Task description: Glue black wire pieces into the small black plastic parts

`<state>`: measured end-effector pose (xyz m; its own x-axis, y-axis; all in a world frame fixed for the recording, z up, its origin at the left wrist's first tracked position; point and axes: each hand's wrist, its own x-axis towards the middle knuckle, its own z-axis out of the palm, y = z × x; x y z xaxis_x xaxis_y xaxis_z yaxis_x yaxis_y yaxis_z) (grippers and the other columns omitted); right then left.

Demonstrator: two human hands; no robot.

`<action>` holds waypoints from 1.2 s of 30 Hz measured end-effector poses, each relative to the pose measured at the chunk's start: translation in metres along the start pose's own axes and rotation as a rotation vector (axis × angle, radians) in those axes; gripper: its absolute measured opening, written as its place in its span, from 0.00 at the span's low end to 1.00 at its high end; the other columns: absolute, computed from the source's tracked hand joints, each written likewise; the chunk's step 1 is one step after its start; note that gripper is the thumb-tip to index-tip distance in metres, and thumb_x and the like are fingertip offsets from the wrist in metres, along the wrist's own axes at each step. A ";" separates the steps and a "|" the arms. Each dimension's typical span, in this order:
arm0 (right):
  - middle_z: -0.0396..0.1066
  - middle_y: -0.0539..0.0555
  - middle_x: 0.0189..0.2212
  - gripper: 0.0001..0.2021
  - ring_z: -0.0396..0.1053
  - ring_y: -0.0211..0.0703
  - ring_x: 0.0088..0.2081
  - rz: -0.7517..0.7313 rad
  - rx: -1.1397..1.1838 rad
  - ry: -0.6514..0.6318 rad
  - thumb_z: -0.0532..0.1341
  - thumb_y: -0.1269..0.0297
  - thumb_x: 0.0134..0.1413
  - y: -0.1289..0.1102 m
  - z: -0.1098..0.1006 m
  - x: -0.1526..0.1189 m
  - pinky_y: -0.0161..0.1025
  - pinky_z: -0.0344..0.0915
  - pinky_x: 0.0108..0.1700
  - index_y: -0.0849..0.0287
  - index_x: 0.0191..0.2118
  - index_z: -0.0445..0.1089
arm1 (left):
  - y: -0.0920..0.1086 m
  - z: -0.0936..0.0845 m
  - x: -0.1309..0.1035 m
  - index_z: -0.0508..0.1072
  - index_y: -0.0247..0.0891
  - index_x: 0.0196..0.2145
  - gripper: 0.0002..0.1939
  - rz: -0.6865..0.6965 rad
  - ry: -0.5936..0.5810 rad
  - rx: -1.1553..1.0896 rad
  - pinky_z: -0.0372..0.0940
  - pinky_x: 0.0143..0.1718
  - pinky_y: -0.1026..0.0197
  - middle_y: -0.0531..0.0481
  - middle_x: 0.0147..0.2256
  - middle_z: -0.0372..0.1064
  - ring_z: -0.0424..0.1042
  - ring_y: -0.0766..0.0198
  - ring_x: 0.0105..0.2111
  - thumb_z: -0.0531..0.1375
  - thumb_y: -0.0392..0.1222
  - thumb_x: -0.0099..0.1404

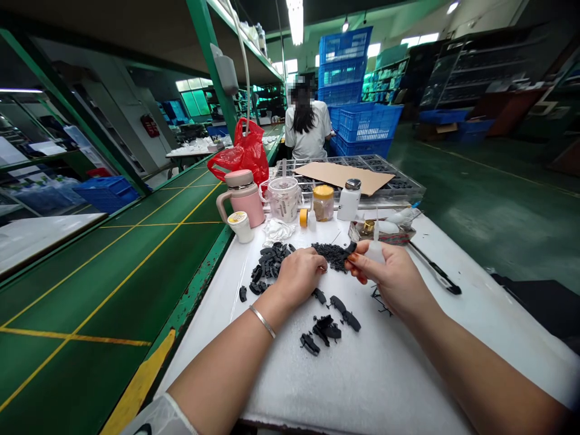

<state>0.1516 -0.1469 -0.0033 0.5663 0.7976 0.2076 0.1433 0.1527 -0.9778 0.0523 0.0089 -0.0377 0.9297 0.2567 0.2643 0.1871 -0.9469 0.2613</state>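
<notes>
My right hand [392, 272] pinches a small curved black plastic part [351, 248] between its fingertips. A small translucent squeeze bottle [375, 249] with a thin nozzle is tucked in the same hand. My left hand [299, 275] is closed, palm down, fingertips pinched together; what they hold, if anything, is hidden. Behind the hands lies a heap of tiny black pieces [330, 255]. A pile of larger black parts [272, 261] sits left of my left hand. Several similar black parts [327, 329] lie loose on the white tabletop [362, 380] nearer me.
A pink mug [244, 202], a clear tub [284, 202], a yellow-lidded jar [323, 204] and a white bottle [349, 202] line the back. A black-handled knife [441, 275] lies right. A green conveyor [113, 290] runs left. Ahead sits a person [310, 130] beside stacked blue crates [344, 66].
</notes>
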 end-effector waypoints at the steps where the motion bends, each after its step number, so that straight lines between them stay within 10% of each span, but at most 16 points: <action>1: 0.68 0.52 0.26 0.11 0.59 0.35 0.25 0.002 -0.005 0.003 0.64 0.60 0.55 0.000 0.000 0.000 0.31 0.56 0.25 0.62 0.29 0.67 | 0.000 0.000 0.000 0.76 0.45 0.34 0.08 -0.003 -0.002 -0.013 0.60 0.35 0.64 0.54 0.35 0.68 0.67 0.63 0.36 0.58 0.34 0.62; 14: 0.69 0.52 0.25 0.12 0.59 0.36 0.24 0.002 -0.036 0.004 0.65 0.58 0.54 0.002 -0.002 0.001 0.32 0.56 0.25 0.61 0.29 0.68 | 0.005 -0.005 -0.004 0.73 0.39 0.31 0.07 0.010 0.010 -0.095 0.60 0.36 0.64 0.53 0.32 0.69 0.67 0.63 0.36 0.58 0.29 0.59; 24: 0.67 0.51 0.23 0.11 0.61 0.37 0.24 0.034 -0.091 -0.055 0.63 0.59 0.55 -0.010 0.005 -0.005 0.33 0.59 0.26 0.62 0.29 0.68 | 0.005 -0.037 -0.017 0.69 0.30 0.29 0.12 -0.288 -0.075 -1.395 0.65 0.28 0.68 0.41 0.35 0.72 0.71 0.63 0.32 0.66 0.40 0.54; 36: 0.68 0.50 0.23 0.09 0.64 0.37 0.23 0.008 -0.115 -0.047 0.62 0.61 0.55 -0.019 0.010 -0.013 0.33 0.62 0.26 0.61 0.29 0.68 | 0.001 -0.038 -0.019 0.70 0.30 0.31 0.17 -0.388 -0.190 -1.850 0.64 0.23 0.73 0.48 0.29 0.68 0.67 0.71 0.25 0.72 0.36 0.47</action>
<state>0.1332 -0.1544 0.0120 0.5293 0.8255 0.1959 0.2329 0.0806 -0.9691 0.0228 0.0100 -0.0073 0.9675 0.2311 -0.1024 -0.0427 0.5490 0.8347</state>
